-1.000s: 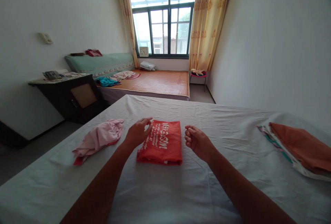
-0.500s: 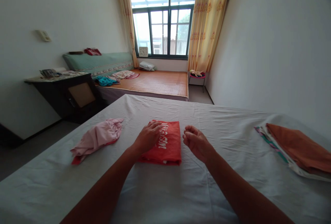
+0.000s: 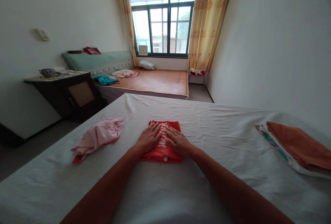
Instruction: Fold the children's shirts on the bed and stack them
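A red folded garment [image 3: 161,155] with white lettering lies on the white sheet [image 3: 160,189] straight in front of me. My left hand [image 3: 150,137] rests flat on its left half, fingers stretched out. On the right half lies my right hand [image 3: 178,141], also flat, with its fingertips near the lettering. Both hands cover parts of the cloth and some of the letters. A crumpled pink garment [image 3: 99,136] with a red edge sits to the left, apart from my hands.
To the right is a stack of folded clothes [image 3: 297,143], orange-brown on top. Beyond the sheet stand a bed with a woven mat [image 3: 160,80] and a dark cabinet [image 3: 80,96]. A small stool [image 3: 197,74] is by the right wall [image 3: 258,51].
My right hand has moved left from above the sheet onto the red garment, and its curled fingers have straightened. The left hand stays on the garment.
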{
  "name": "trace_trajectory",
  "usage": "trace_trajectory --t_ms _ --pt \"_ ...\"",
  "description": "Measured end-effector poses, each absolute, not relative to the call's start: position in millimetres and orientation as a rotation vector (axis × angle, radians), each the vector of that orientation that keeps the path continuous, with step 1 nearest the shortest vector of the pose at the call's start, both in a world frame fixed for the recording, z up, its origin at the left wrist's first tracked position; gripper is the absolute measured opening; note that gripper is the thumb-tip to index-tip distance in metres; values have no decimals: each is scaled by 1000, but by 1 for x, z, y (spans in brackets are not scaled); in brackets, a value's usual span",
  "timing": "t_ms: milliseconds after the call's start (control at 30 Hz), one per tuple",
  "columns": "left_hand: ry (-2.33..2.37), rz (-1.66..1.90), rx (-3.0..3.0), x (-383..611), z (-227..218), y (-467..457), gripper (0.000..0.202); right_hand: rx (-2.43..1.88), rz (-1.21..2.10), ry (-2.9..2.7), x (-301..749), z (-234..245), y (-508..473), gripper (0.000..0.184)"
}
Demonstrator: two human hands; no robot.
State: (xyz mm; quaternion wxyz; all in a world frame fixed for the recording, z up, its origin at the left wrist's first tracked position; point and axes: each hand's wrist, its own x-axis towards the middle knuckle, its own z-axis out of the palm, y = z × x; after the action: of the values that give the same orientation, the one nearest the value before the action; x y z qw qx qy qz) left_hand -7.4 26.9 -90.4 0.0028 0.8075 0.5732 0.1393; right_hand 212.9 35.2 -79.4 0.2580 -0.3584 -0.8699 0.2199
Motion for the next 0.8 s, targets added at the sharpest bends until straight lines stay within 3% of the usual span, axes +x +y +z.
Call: trace_trajectory --t_ms 133,267,433,600,800 --pt "1791 499 2524 -7 -92 29 54 -1189 891 -1746 225 -83 42 62" --pt "1804 520 2509 -5 -90 28 55 -1064 1326 -1295 216 -75 24 74" --pt "1797 579 2500 -4 -88 28 50 -769 1740 -1032 190 -56 2 52" --pt "1771 789 2487 -7 -82 32 45 -744 1618 -1036 208 -42 8 41" --pt "1789 860 2516 -13 -88 42 47 -891 1206 -1272 340 -8 27 40"
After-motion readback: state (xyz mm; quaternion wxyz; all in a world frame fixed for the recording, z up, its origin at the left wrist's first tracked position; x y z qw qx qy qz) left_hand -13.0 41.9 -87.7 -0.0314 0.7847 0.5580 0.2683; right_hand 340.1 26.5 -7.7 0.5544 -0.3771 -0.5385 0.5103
